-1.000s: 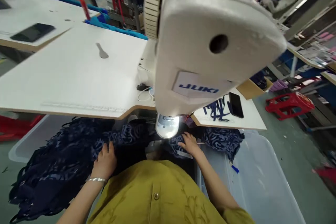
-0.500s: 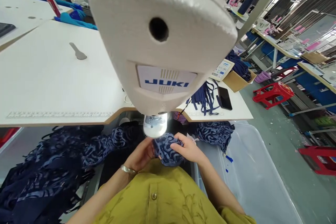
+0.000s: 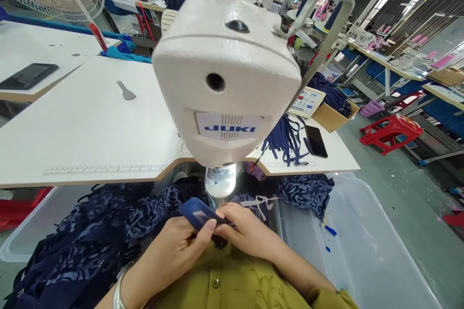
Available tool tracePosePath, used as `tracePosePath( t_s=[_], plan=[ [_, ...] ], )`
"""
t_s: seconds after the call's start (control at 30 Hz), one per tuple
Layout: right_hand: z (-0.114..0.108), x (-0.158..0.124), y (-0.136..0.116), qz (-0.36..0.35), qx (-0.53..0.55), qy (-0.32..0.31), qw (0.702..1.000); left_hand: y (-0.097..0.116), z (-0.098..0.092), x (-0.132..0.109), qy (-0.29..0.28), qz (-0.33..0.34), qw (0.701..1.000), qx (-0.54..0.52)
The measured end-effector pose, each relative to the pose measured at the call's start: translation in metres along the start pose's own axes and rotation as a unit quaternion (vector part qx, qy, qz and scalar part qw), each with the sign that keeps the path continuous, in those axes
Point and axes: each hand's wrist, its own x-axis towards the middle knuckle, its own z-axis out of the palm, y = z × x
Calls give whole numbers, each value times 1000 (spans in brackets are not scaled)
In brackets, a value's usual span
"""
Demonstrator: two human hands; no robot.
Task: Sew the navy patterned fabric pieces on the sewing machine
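Observation:
Just in front of my shirt, my left hand (image 3: 181,248) pinches a navy-blue garment piece (image 3: 195,208) between thumb and fingers. My right hand (image 3: 248,231) is closed on the same piece from the other side, with the fingertips of both hands nearly touching. A pale patch shows on the piece's upturned part. Below the white JUKI sewing machine head (image 3: 228,72), a lit metal part (image 3: 220,182) shines beyond my hands. Patterned blue fabric and a white ribbon (image 3: 259,203) lie behind my right hand. The needle is hidden.
Dark patterned garments (image 3: 83,246) heap up at the left, and another bundle (image 3: 306,193) sits at the right on a clear plastic bin (image 3: 366,231). Navy straps (image 3: 284,137), a phone (image 3: 316,141) and a grey flat tool (image 3: 126,91) lie on the white table (image 3: 90,130).
The view has tilted up. Both hands have come nearer to my body, away from the machine. The patterned fabric in them has given way to the plain navy side of a garment piece.

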Motion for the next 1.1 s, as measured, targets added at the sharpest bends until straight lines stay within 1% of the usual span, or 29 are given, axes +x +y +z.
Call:
tracePosePath(
  t_s=[0.03,0.07,0.1,0.13,0.17,0.23,0.3,0.33,0.4,0.43,0.47,0.5,0.53,0.57,0.6,0.63,0.67,0.7,0.77,0.8,0.87,0.97,1.03,1.1],
  plan=[
    [2,-1,-2,15,7,28,999,6,-3,1,10,39,998,40],
    [3,-4,-3,27,13,58,998,11,-5,2,23,64,996,55],
    [2,-6,-4,32,17,87,996,16,-6,5,31,74,995,52],
    [0,-9,-4,30,20,111,993,20,-6,7,30,70,996,36],
    [-3,-11,-4,25,23,129,991,23,-6,11,22,53,998,14],
    [-9,-13,-6,22,25,152,988,29,-4,18,0,-2,1000,-28],
    [-14,-10,-9,42,30,167,985,31,-1,25,-18,-47,997,-49],
    [-16,-8,-9,61,33,176,982,30,0,28,-26,-59,997,-48],
    [-19,-1,-7,107,32,198,974,28,-2,31,-14,-56,998,-3],
    [-21,3,-6,127,26,209,969,26,-3,32,10,-43,998,48],
    [-24,7,-3,142,19,217,966,24,-5,31,48,-20,992,117],
    [-26,10,-1,153,14,218,964,23,-7,30,97,18,976,193],
    [-29,13,1,159,10,212,964,22,-10,29,148,69,950,265],
    [-32,16,3,163,10,199,966,21,-11,27,190,131,918,323],
    [-34,18,4,163,12,183,970,21,-13,27,215,200,883,366],
    [-36,20,5,161,15,165,973,21,-13,28,218,266,850,398],
    [-38,22,6,158,18,152,976,21,-14,29,207,323,822,422],
    [-39,24,7,154,23,143,977,20,-13,31,188,362,798,445],
    [-41,26,8,143,45,146,978,17,-11,37,163,396,764,482],
    [-42,27,9,138,60,154,977,14,-9,39,163,399,756,492],
    [-45,28,11,121,84,175,974,7,-5,41,180,386,756,498],
    [-50,30,13,84,61,190,976,-4,5,37,218,339,780,479],
    [-53,32,14,60,18,182,981,-9,10,35,231,307,798,464],
    [-55,35,14,33,-21,162,986,-11,13,33,237,292,808,454]
  ],
)
